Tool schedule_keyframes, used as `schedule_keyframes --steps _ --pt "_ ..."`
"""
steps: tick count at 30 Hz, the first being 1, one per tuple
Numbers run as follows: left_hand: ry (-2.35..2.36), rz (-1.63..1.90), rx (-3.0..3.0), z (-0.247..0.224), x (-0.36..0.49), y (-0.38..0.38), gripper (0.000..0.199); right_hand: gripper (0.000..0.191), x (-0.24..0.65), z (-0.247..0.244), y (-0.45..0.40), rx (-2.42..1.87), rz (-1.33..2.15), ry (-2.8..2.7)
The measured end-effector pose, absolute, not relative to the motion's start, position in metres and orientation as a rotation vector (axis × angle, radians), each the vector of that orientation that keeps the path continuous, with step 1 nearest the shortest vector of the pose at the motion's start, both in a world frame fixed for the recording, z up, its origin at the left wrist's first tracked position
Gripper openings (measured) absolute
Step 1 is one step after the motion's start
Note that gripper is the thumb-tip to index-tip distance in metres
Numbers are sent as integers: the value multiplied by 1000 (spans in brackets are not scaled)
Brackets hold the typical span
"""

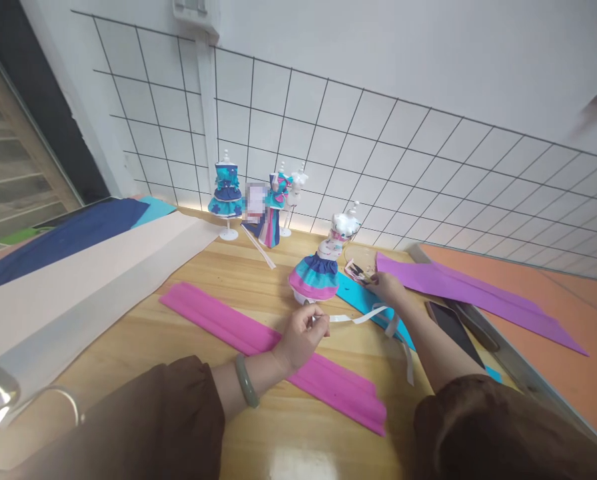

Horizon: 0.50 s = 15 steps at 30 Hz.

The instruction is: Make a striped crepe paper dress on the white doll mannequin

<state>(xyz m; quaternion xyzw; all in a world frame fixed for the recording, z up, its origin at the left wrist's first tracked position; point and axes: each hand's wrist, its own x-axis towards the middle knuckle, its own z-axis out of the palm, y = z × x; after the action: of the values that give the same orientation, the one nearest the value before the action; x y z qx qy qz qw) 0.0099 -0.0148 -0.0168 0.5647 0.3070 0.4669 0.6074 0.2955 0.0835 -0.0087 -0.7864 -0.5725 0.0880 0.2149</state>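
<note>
My left hand is closed in a pinch on one end of a narrow white ribbon, above a pink fabric strip. The ribbon runs right and trails down across a blue fabric strip. My right hand reaches over that blue strip with its fingertips together, by a small clear container of small items. What those fingers grip is too small to make out. Just behind my left hand a small mannequin leans, dressed in a skirt of navy, turquoise and pink tiers.
Dressed mini mannequins stand at the back with thin pale sticks nearby. Layered fabric sheets cover the left side. A dark phone and purple fabric lie right. A wire grid lines the wall.
</note>
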Motion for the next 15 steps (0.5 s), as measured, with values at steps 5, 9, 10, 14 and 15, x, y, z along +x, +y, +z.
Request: schedule_keyframes --steps 5,9,10,14,15 --pt "702 1076 1312 -17 11 -15 23 31 301 5 77 -2065 410 -1539" --pt "702 1080 1305 -19 12 -15 23 39 306 14 60 -1920 588 -1387" --pt "700 1084 1306 -19 12 -15 23 40 306 17 56 -1885 616 -1342" --pt "706 1096 1338 -20 12 -14 23 37 303 28 40 -1751 682 -1195" --pt "713 1098 1342 -19 12 -14 23 36 300 32 35 -1717 701 -1176"
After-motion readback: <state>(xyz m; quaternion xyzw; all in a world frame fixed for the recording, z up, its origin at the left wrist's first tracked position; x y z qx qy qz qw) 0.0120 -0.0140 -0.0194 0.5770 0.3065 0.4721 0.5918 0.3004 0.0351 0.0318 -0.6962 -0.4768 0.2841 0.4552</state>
